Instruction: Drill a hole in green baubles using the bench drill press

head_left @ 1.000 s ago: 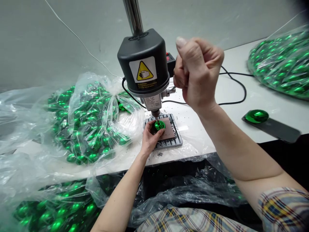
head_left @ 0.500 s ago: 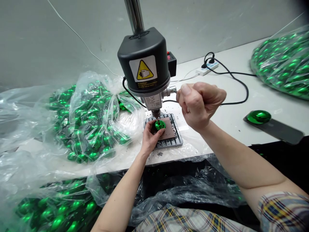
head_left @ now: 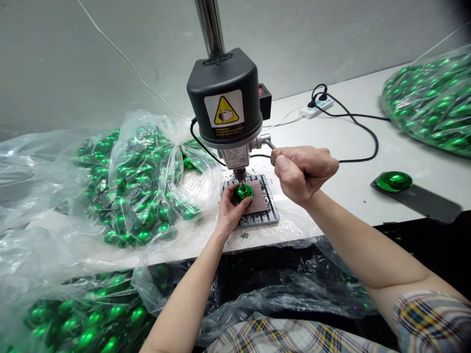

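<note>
A black bench drill press (head_left: 224, 98) with a yellow warning label stands on the table. Its bit meets the top of a shiny green ornament (head_left: 246, 192). My left hand (head_left: 231, 208) grips that ornament between thumb and fingers, holding it on a tan pad (head_left: 258, 197). Under the pad is the drill's grey slotted base (head_left: 273, 213), speckled with dark shavings. At the drill's right side my right hand (head_left: 303, 171) is closed in a fist around the feed lever (head_left: 270, 144); most of the lever is hidden by the fingers.
Left of the drill lies a clear plastic bag of green ornaments (head_left: 136, 186). Another full bag (head_left: 434, 103) sits at the far right, and more ornaments (head_left: 84, 318) lie below the table edge. One ornament (head_left: 394, 181) rests on a phone (head_left: 434, 201). A power strip (head_left: 318, 106) with cables is behind.
My right hand has come down a little with the feed lever, showing more of it. My left hand keeps the ornament under the bit. The view has shifted slightly.
</note>
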The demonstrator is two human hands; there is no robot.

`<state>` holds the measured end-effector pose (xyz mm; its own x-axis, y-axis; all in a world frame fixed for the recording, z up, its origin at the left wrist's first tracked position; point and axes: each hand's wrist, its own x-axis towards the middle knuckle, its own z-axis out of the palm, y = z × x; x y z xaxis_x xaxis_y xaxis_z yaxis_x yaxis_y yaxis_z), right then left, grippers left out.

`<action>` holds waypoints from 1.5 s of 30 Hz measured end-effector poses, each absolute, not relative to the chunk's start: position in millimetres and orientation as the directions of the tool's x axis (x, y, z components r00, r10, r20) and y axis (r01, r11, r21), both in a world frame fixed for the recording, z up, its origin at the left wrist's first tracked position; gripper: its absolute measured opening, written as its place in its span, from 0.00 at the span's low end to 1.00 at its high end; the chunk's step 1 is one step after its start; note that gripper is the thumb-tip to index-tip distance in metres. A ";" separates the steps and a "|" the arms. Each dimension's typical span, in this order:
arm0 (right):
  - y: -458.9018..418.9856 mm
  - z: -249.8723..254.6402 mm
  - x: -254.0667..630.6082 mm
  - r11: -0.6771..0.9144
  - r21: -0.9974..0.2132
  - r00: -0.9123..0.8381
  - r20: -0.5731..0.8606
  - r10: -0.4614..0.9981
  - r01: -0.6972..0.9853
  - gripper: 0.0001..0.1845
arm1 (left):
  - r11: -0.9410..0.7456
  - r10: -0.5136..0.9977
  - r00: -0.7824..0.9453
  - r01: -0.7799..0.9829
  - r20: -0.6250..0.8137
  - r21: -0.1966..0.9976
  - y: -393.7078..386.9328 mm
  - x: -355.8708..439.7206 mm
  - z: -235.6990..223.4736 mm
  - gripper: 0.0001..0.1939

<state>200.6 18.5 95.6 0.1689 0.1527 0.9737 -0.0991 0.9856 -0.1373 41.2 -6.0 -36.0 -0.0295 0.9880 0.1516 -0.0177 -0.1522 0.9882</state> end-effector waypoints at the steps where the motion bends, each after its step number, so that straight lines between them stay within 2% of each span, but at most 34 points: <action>1: 17.8 93.4 200.6 0.988 -0.112 0.160 0.979 0.128 -0.102 0.25 | -0.155 0.988 -0.028 -0.015 0.154 0.988 -6.4 40.7 -35.9 0.29; 3: 15.7 89.2 200.5 0.991 -0.077 0.124 0.988 0.091 -0.113 0.25 | -0.163 0.986 -0.023 -0.004 0.163 0.987 -7.0 39.6 -36.3 0.29; 5: 13.4 90.1 199.5 0.987 -0.095 0.124 0.986 0.111 -0.127 0.26 | -0.176 0.984 -0.019 0.007 0.176 0.984 -6.7 38.8 -38.1 0.28; 9: 16.3 122.6 194.7 0.944 -0.276 0.276 0.907 0.318 -0.181 0.26 | -0.177 0.984 -0.023 0.010 0.177 0.984 -3.7 40.0 -41.1 0.27; 11: 24.3 148.0 191.9 0.896 -0.387 0.291 0.850 0.439 -0.218 0.24 | -0.173 0.983 -0.057 0.024 0.174 0.985 -5.9 41.3 -37.7 0.27; 14: 39.8 176.6 189.2 0.790 -0.518 0.279 0.746 0.605 -0.326 0.24 | -0.186 0.959 -0.185 0.169 0.216 0.968 -25.5 40.2 -23.7 0.24; 16: 46.8 184.0 188.7 0.742 -0.547 0.262 0.707 0.657 -0.388 0.25 | -0.225 0.942 -0.167 0.335 0.293 0.915 -52.4 36.2 -13.0 0.21; 17: 48.5 184.9 188.7 0.736 -0.547 0.258 0.703 0.663 -0.399 0.25 | -0.276 0.940 -0.074 0.411 0.333 0.869 -69.2 33.6 -9.5 0.20; 19: 48.3 183.8 189.1 0.735 -0.555 0.249 0.704 0.665 -0.390 0.26 | -0.459 0.889 0.256 0.508 0.381 0.729 -105.5 27.9 -9.3 0.20; 22: 44.2 181.7 189.5 0.724 -0.560 0.261 0.688 0.677 -0.402 0.26 | -0.745 0.663 0.693 0.570 0.284 0.347 -151.8 19.4 -25.8 0.24; 24: 41.9 181.8 189.4 0.727 -0.549 0.267 0.690 0.673 -0.412 0.26 | -0.843 0.537 0.807 0.516 0.246 0.149 -165.2 11.4 -39.2 0.27; 25: 41.2 182.0 189.2 0.733 -0.542 0.271 0.695 0.666 -0.411 0.25 | -0.867 0.497 0.817 0.485 0.292 0.118 -163.9 5.7 -42.8 0.27; 27: 40.8 182.3 189.0 0.746 -0.537 0.267 0.710 0.652 -0.394 0.25 | -0.833 0.539 0.687 0.520 0.487 0.189 -142.8 -10.4 -39.5 0.21; 28: 41.0 182.1 189.2 0.750 -0.541 0.262 0.715 0.649 -0.381 0.26 | -0.779 0.602 0.556 0.565 0.572 0.271 -122.9 -20.8 -32.0 0.17; 29: 41.4 181.7 189.5 0.753 -0.544 0.262 0.717 0.646 -0.370 0.27 | -0.641 0.724 0.347 0.659 0.596 0.393 -97.5 -32.3 -21.4 0.14; 30: 42.1 181.2 190.0 0.755 -0.549 0.260 0.718 0.645 -0.359 0.27 | -0.462 0.801 0.113 0.741 0.588 0.487 -67.9 -44.2 -8.9 0.13; 32: 43.8 179.8 191.6 0.756 -0.563 0.243 0.724 0.646 -0.334 0.29 | -0.125 0.898 -0.144 0.821 0.415 0.556 -2.5 -66.5 16.5 0.15; 34: 45.1 178.7 192.9 0.754 -0.577 0.219 0.729 0.649 -0.315 0.30 | 0.082 0.954 -0.212 0.865 0.211 0.496 57.9 -81.7 33.6 0.17; 36: 45.7 178.4 193.4 0.749 -0.584 0.207 0.728 0.654 -0.313 0.30 | 0.088 0.968 -0.189 0.872 0.165 0.481 101.7 -87.0 38.0 0.19; 41: 46.8 178.1 193.0 0.754 -0.584 0.215 0.729 0.650 -0.299 0.31 | 0.002 0.988 -0.079 0.863 0.133 0.504 133.6 -79.1 19.5 0.22; 45: 48.8 176.4 195.6 0.763 -0.577 0.158 0.757 0.633 -0.291 0.32 | 0.080 0.971 -0.183 0.852 0.151 0.517 118.7 -87.4 19.5 0.17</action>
